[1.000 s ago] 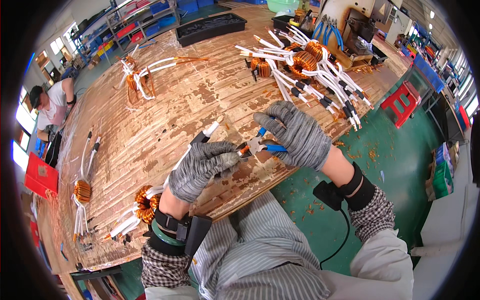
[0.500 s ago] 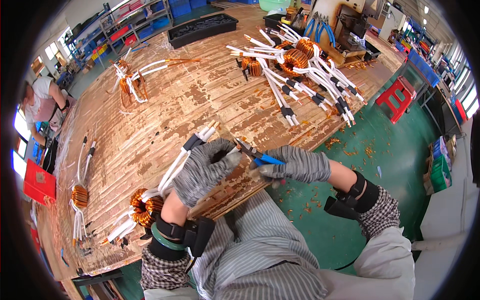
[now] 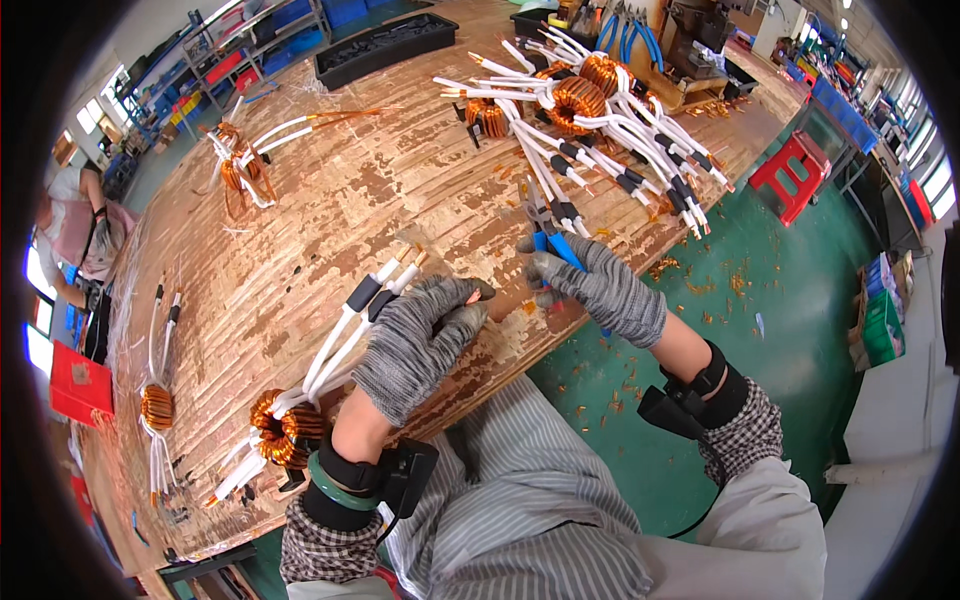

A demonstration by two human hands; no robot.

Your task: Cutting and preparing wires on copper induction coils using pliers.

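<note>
My right hand [image 3: 605, 290], in a grey knit glove, grips blue-handled pliers [image 3: 540, 222] with their jaws pointing up and away over the table. My left hand [image 3: 420, 345], gloved alike, is closed near the table's front edge; thumb and forefinger curl together, and what they hold, if anything, is too small to make out. Beside it run white sleeved leads [image 3: 330, 345] with black bands and bare copper ends. These come from a copper-wound ring coil [image 3: 288, 428] lying left of my left wrist. My left hand hides part of the leads.
A heap of similar copper coils [image 3: 577, 103] lies at the far right of the worn wooden table [image 3: 400, 190]. More coils [image 3: 240, 170] [image 3: 157, 407] lie on the left. A black tray [image 3: 385, 48] stands at the back; a red stool [image 3: 790, 178] is on the green floor. Another person [image 3: 85, 225] works at far left.
My right hand has moved up and away with the pliers, apart from my left hand. My left hand has shifted slightly right. The whole view has tilted a little.
</note>
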